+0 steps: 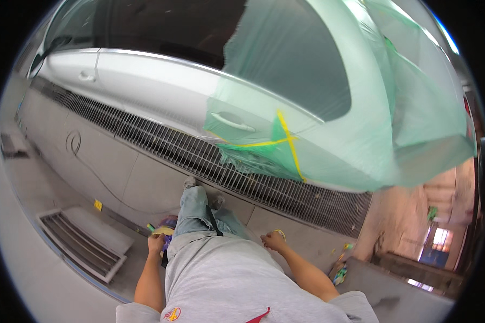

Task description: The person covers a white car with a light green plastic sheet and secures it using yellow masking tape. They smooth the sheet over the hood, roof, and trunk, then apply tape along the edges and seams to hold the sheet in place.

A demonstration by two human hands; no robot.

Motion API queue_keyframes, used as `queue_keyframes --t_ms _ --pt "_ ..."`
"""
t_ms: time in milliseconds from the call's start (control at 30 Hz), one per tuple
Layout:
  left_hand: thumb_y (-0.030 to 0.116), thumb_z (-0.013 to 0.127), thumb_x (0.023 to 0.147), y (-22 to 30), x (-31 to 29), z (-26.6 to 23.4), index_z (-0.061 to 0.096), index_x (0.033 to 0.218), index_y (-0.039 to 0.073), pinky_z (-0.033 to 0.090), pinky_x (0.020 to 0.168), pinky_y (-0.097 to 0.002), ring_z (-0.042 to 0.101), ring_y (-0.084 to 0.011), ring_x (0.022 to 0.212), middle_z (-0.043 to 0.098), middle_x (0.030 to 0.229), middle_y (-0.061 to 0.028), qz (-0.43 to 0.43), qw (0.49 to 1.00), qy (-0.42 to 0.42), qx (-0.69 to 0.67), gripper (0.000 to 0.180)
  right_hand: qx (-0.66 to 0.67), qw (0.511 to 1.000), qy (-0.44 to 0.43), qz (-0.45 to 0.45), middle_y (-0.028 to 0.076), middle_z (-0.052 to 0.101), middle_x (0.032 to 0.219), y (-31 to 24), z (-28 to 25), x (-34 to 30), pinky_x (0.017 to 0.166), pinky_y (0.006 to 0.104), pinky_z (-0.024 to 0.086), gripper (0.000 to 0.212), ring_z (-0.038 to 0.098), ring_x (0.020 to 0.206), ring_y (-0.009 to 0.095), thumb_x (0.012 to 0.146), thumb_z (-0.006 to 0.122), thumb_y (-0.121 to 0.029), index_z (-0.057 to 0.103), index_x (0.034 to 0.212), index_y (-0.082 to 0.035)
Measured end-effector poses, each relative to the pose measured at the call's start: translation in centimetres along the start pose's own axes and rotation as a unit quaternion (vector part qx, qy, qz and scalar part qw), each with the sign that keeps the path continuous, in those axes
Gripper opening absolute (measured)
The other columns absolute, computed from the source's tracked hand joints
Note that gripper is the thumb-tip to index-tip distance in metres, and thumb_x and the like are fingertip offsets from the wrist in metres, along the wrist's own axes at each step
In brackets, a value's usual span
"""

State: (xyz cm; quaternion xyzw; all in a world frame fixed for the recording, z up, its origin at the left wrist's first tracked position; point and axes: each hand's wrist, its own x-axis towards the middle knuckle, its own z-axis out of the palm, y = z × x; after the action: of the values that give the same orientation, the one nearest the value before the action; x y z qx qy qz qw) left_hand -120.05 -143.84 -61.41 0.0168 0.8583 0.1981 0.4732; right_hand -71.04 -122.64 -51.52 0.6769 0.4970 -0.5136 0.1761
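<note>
At my right side, my right hand (275, 241) is closed on a small yellow ring that looks like a roll of masking tape (282, 233). My left hand (156, 244) hangs at my left hip, fingers curled. Beside it is a purple and yellow bundle (168, 226) with a green tip; whether the fingers grip it I cannot make out. In front of me stands a white car (145, 81). Green masking film (361, 140) covers its rear part, including a window and a door handle (233, 121). Crossed strips of yellow tape (289, 141) lie on the film. Neither hand touches the car.
A long metal floor grating (161, 137) runs along the car's side. A thin hose (99, 180) curls across the floor at left. Nearer lie a slatted panel (81, 242) and a yellow piece (98, 205). Small colourful items (340, 272) sit at right.
</note>
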Motion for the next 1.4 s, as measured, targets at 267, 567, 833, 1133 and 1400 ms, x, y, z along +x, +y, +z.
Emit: queue_keyframes --t_ms 267,567,833,1133,1400 --pt "0.025 0.069 0.093 19.5 9.0 1.0 0.072 0.103 -0.006 0.053 0.07 -0.0324 0.068 -0.0153 0.077 0.073 0.085 -0.0089 0.153 0.974 -0.12 0.116 0.034 0.147 0.97 0.184 0.05 0.023 0.069 0.077 -3.0 6.5 -14.1 0.07 0.0459 0.052 0.053 0.069 0.073 0.034 0.094 0.064 -0.046 0.073 0.084 0.006" --pt "0.023 0.066 0.093 41.7 11.6 9.7 0.071 0.092 -0.001 0.045 0.061 -0.0327 0.059 -0.0137 0.066 0.069 0.08 -0.006 0.261 0.87 -0.26 0.328 0.024 0.502 0.767 0.321 0.237 0.026 0.07 0.079 -12.7 19.9 -19.4 0.068 0.042 0.052 0.046 0.064 0.073 0.018 0.095 0.067 -0.038 0.073 0.092 0.008" --pt "0.017 0.066 0.094 46.8 7.0 18.4 0.067 0.083 0.005 0.037 0.053 -0.0233 0.052 -0.0062 0.061 0.059 0.069 0.0014 0.292 0.776 -0.359 0.428 0.017 0.514 0.771 0.313 0.206 0.027 0.071 0.086 -13.3 21.8 -19.6 0.07 0.0477 0.053 0.033 0.071 0.081 0.043 0.086 0.069 -0.03 0.073 0.086 0.003" --pt "0.017 0.066 0.09 41.9 -5.8 32.7 0.067 0.078 0.0 0.046 0.057 -0.0282 0.062 -0.0136 0.065 0.068 0.076 -0.0051 0.375 0.661 -0.359 0.542 0.021 0.495 0.837 0.198 0.123 0.022 0.073 0.099 4.4 14.1 -19.6 0.079 0.05 0.055 0.041 0.07 0.099 0.041 0.075 0.079 -0.034 0.07 0.1 -0.002" --pt "0.022 0.067 0.095 36.3 -22.4 52.7 0.069 0.08 0.003 0.048 0.063 -0.0301 0.062 -0.0122 0.069 0.071 0.078 -0.0047 0.575 0.432 -0.349 0.601 0.024 0.521 0.781 0.316 0.138 0.023 0.071 0.09 15.8 8.3 -22.2 0.074 0.0536 0.053 0.034 0.069 0.089 0.046 0.085 0.069 -0.035 0.065 0.099 -0.004"
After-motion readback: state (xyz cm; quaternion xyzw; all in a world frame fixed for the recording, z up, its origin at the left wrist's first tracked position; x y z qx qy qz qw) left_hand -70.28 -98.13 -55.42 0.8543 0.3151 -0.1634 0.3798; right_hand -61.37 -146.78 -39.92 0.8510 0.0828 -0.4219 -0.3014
